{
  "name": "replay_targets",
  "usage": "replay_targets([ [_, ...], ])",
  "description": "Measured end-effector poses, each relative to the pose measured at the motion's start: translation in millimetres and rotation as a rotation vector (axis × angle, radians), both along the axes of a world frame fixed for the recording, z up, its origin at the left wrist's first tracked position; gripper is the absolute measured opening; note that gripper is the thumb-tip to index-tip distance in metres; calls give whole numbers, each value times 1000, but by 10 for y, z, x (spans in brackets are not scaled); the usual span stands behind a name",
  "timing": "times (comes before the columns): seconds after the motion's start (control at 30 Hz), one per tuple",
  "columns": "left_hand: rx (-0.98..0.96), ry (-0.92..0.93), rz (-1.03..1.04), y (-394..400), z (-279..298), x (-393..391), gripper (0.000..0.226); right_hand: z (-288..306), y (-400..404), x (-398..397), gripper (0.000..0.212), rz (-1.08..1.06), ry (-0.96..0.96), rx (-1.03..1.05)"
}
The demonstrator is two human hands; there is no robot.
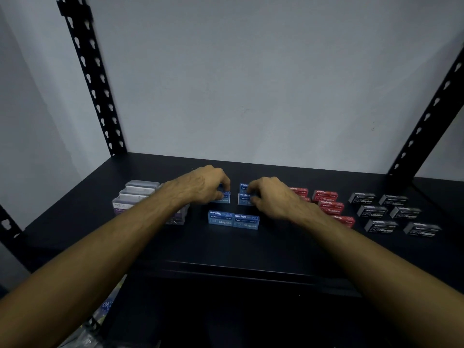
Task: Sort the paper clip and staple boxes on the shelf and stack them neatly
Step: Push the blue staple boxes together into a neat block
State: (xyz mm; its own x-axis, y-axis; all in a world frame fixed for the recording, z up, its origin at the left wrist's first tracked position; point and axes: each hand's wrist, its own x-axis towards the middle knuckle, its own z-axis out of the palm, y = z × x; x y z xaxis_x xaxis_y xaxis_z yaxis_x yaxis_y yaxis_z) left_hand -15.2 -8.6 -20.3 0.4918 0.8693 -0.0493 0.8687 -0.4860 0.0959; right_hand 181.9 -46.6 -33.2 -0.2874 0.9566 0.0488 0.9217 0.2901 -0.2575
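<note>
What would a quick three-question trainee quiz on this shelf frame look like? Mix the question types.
1. True or false: the black staple boxes sit at the right end of the shelf.
2. Which colour of boxes do both hands touch? A red, B blue, C black.
3. Fill in: the clear paper clip boxes sit ___ of the left hand.

Key
1. True.
2. B: the left hand and right hand both grip blue staple boxes.
3. Left.
</note>
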Motion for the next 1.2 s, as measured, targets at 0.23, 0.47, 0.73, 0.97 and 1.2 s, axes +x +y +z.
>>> replay_targets([
  [0.23, -31, -85, -40, -39, -23, 73, 19, -24, 30, -27, 17, 42, 66, -14],
  [0.47, -37, -102, -62, -72, -16, 73, 22, -32, 36, -29, 13, 62, 77, -16],
  [0.73, -106, -131, -99, -85, -19, 13, 20, 2, -51, -7, 14, 76, 97, -75],
  [0.97, -155, -164, -120, -152, -6, -56, 18, 37, -154, -50, 24, 60, 127, -97],
  [1.2, -212, -201, -117, -211, 7, -97, 20, 53, -218, -49, 25, 48, 146, -144],
])
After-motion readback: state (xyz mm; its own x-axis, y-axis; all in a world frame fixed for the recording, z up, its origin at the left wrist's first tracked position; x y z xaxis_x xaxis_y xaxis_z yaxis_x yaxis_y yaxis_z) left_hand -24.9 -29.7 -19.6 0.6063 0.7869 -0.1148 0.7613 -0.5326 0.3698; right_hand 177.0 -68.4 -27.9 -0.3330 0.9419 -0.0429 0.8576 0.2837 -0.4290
